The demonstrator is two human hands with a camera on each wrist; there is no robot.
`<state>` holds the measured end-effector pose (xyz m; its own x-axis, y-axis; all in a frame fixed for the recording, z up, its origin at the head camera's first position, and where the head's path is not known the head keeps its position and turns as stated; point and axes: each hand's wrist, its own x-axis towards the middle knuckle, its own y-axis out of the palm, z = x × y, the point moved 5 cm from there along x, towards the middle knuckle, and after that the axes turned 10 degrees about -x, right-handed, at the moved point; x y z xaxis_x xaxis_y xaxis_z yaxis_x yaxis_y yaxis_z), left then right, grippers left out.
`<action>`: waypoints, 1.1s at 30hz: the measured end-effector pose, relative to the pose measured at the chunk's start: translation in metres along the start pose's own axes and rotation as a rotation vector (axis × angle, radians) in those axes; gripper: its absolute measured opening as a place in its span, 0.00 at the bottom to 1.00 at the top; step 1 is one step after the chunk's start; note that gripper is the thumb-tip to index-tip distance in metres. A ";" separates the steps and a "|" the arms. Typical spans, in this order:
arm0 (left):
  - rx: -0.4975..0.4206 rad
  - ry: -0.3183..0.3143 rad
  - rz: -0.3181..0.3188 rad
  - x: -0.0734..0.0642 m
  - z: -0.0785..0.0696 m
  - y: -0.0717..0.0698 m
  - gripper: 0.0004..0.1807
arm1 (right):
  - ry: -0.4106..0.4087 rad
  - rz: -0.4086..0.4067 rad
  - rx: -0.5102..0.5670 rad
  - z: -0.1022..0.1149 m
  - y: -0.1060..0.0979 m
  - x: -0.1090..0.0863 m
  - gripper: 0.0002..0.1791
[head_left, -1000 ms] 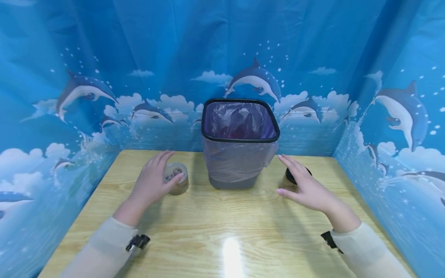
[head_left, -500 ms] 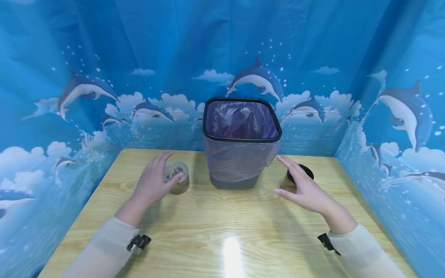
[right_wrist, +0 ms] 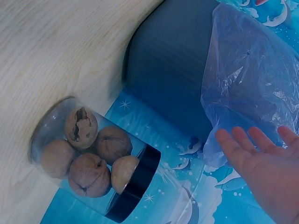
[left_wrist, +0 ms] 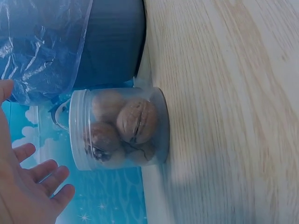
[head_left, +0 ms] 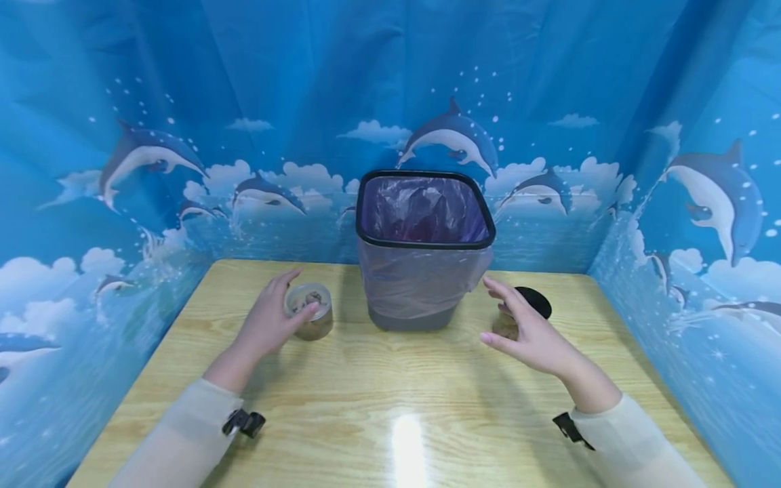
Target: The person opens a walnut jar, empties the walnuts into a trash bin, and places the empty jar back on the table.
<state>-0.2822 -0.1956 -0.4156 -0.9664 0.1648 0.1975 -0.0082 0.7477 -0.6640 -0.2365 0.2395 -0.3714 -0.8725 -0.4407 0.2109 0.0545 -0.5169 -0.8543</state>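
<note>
My left hand [head_left: 264, 322] is held with its fingers spread over and beside a clear plastic jar [left_wrist: 77, 130] of walnuts [left_wrist: 137, 120]. In the left wrist view its fingers are apart from the jar, which stands upright with no dark lid on it. On the other side, my right hand [head_left: 537, 342] hovers by a second clear jar [head_left: 505, 327], fingers extended and holding nothing. That jar wears a black lid [right_wrist: 135, 184] and has several walnuts [right_wrist: 89, 175] inside, one with a broken shell. A gap shows between this hand and the jar in the right wrist view.
Between the jars stands a grey bin [head_left: 409, 322] with a black rim and a translucent purple liner [head_left: 421, 285]. The wooden table [head_left: 366, 393] meets a blue dolphin-print curtain [head_left: 274, 88] at the back and sides.
My right hand has drifted slightly left, uncovering more of the black lid. The left hand has barely moved, and both jars and the bin stay in place.
</note>
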 end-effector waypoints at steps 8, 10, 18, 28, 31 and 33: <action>-0.049 -0.042 0.027 0.002 0.009 0.002 0.48 | -0.066 -0.011 0.055 0.003 0.004 0.001 0.50; -0.061 -0.055 0.031 0.002 0.011 0.003 0.48 | -0.084 -0.012 0.060 0.003 0.005 0.002 0.50; -0.079 -0.092 0.053 0.002 0.015 0.005 0.50 | -0.122 -0.015 0.094 0.006 0.010 0.005 0.49; -0.046 -0.111 0.069 0.003 0.022 0.005 0.54 | -0.117 0.010 0.132 0.011 0.018 0.006 0.49; -0.043 -0.115 0.076 0.003 0.023 0.005 0.55 | -0.116 0.016 0.146 0.012 0.020 0.007 0.49; -0.044 -0.116 0.079 0.003 0.024 0.006 0.55 | -0.118 0.018 0.150 0.013 0.022 0.007 0.48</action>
<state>-0.2910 -0.2059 -0.4359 -0.9868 0.1508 0.0593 0.0782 0.7634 -0.6412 -0.2353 0.2160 -0.3824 -0.8085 -0.5289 0.2579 0.1488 -0.6078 -0.7800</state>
